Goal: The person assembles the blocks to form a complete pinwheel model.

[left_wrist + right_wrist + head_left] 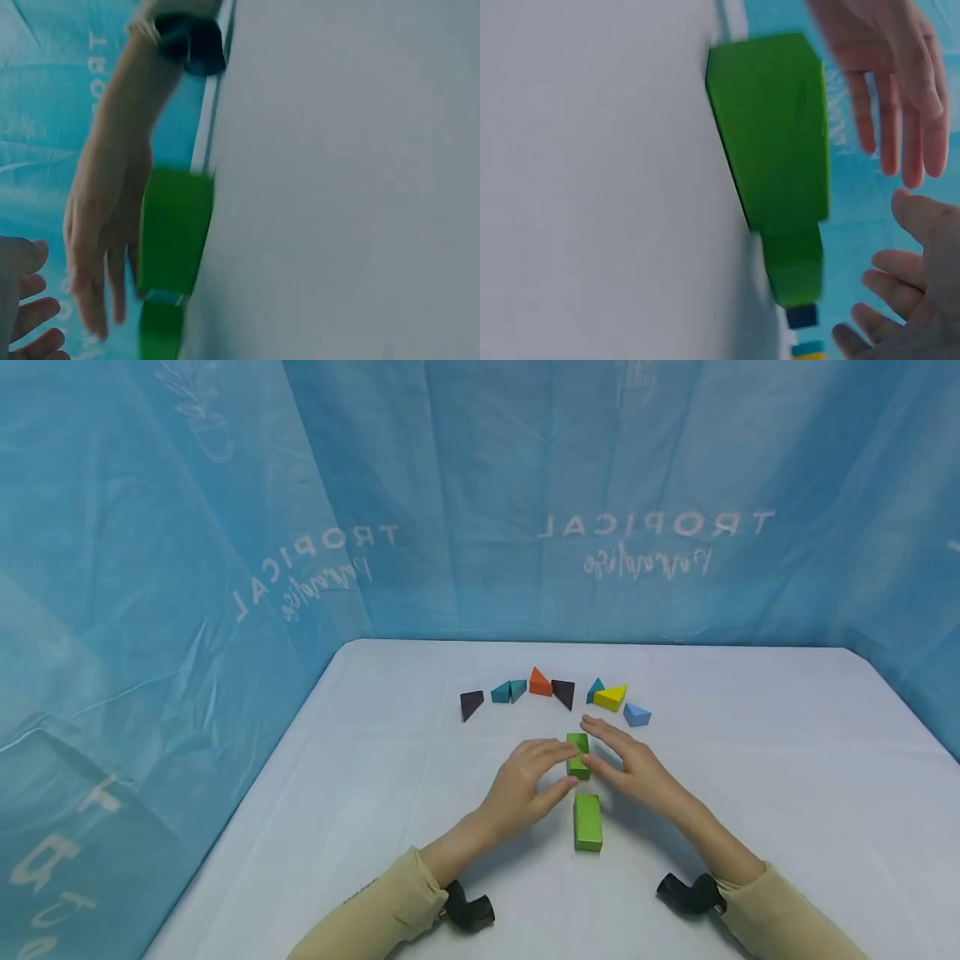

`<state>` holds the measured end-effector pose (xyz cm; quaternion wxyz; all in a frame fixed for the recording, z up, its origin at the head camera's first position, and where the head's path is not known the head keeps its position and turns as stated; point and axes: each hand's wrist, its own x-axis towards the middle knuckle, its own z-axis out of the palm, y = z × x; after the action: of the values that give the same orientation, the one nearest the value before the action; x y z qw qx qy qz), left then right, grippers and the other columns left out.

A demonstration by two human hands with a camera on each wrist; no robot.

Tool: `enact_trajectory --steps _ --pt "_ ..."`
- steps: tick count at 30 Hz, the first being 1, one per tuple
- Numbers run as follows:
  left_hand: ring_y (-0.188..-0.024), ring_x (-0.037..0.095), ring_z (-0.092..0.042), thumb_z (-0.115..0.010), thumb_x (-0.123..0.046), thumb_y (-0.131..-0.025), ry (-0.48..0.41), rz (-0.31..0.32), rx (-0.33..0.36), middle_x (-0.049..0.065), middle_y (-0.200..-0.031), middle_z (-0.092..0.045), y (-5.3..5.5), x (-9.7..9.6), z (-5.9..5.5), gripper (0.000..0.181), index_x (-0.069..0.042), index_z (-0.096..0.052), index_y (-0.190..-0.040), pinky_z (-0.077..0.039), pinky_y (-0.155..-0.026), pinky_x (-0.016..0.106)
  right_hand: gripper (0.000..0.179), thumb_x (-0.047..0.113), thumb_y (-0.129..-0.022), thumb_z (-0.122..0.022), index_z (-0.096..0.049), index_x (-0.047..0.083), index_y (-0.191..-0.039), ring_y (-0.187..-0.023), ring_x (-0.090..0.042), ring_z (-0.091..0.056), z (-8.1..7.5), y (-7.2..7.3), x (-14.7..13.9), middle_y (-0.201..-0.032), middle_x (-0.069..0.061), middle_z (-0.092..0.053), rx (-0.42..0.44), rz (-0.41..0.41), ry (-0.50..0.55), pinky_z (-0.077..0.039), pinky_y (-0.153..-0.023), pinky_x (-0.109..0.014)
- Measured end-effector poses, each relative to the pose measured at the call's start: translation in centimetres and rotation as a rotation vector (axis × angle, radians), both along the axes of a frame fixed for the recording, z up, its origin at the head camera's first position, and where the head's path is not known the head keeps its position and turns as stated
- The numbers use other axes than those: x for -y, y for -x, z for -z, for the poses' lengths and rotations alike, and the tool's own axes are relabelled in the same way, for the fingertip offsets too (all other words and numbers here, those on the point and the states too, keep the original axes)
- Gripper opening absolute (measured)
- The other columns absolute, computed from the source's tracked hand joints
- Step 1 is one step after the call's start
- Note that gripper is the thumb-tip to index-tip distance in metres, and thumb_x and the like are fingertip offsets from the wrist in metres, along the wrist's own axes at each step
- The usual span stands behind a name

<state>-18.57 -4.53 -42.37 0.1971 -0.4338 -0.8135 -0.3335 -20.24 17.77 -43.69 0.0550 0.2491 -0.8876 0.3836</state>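
Two green rectangular blocks lie in a line on the white table. Over the far green block (579, 768) my left hand (525, 781) and right hand (637, 770) hover from either side, their fingers overlapping it in the head view. The near green block (588, 821) lies closer to me, between the forearms. Both wrist views show fingers extended or loosely bent and apart from the blocks: the left hand (900, 75) and the right hand (919, 277) face each other with nothing held. The near green block (176, 232) partly hides the far one in the left wrist view.
Behind the hands, several triangular blocks form a loose arc: dark (471, 704), teal (501, 693), orange (540, 684), another dark one (564, 692), yellow (611, 697) and light blue (637, 716). Blue printed sheeting (495, 585) walls the table's far and left sides.
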Motion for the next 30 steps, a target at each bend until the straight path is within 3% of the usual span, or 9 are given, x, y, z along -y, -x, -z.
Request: enact_trajectory --steps 3,7,11,16,25,30 --pt "-0.118 0.017 -0.05 -0.067 -0.021 -0.089 -0.062 0.069 0.139 0.004 -0.127 -0.059 -1.2 -0.4 1.3 0.041 -0.005 -0.059 -0.126 -0.041 -0.099 0.031 0.049 0.023 -0.094 -0.06 -0.047 0.006 -0.139 -0.135 -0.032 -0.03 0.9 0.1 0.2 -0.144 -0.008 -0.042 0.03 -0.036 0.125 -0.027 -0.105 -0.057" --pt "-0.113 0.014 -0.052 -0.069 -0.021 -0.088 -0.092 0.086 0.265 0.004 -0.126 -0.06 -2.2 -0.8 2.8 0.04 -0.005 -0.061 -0.124 -0.043 -0.094 0.028 0.044 0.018 -0.094 -0.061 -0.052 0.005 -0.134 -0.134 -0.031 -0.032 2.0 0.2 0.1 -0.14 -0.008 -0.047 0.041 -0.032 0.197 -0.028 -0.105 -0.055" --pt "-0.109 0.009 -0.054 -0.068 -0.023 -0.088 -0.02 0.081 0.251 0.002 -0.123 -0.062 -2.8 -0.9 3.7 0.037 -0.006 -0.063 -0.12 -0.043 -0.091 0.021 0.041 0.015 -0.091 -0.064 -0.057 0.004 -0.13 -0.132 -0.032 -0.036 2.8 0.3 0.1 -0.136 -0.008 -0.051 0.031 -0.036 0.181 -0.03 -0.105 -0.051" --pt "-0.108 0.007 -0.054 -0.067 -0.023 -0.089 0.034 0.083 0.179 0.0 -0.12 -0.063 -2.7 -1.0 3.8 0.03 -0.007 -0.067 -0.115 -0.042 -0.091 0.017 0.036 0.016 -0.092 -0.063 -0.061 0.006 -0.126 -0.128 -0.028 -0.042 3.0 0.6 0.1 -0.133 -0.006 -0.054 -0.01 -0.019 0.179 -0.033 -0.103 -0.048" --pt "-0.112 0.01 -0.054 -0.071 -0.021 -0.086 -0.018 0.1 0.315 0.003 -0.122 -0.062 -2.8 -0.9 3.8 0.037 -0.005 -0.064 -0.119 -0.042 -0.093 0.022 0.026 0.014 -0.091 -0.064 -0.069 0.01 -0.116 -0.114 -0.023 -0.053 3.1 0.8 0.4 -0.124 -0.001 -0.062 -0.054 0.058 0.17 -0.042 -0.095 -0.048" --pt "-0.112 0.01 -0.054 -0.071 -0.021 -0.086 -0.031 0.11 0.318 0.003 -0.122 -0.062 -2.8 -1.0 3.7 0.038 -0.006 -0.063 -0.119 -0.042 -0.094 0.023 0.027 0.014 -0.089 -0.067 -0.069 0.009 -0.115 -0.111 -0.024 -0.055 3.0 0.8 0.5 -0.122 -0.002 -0.063 -0.102 0.076 0.157 -0.044 -0.09 -0.045"
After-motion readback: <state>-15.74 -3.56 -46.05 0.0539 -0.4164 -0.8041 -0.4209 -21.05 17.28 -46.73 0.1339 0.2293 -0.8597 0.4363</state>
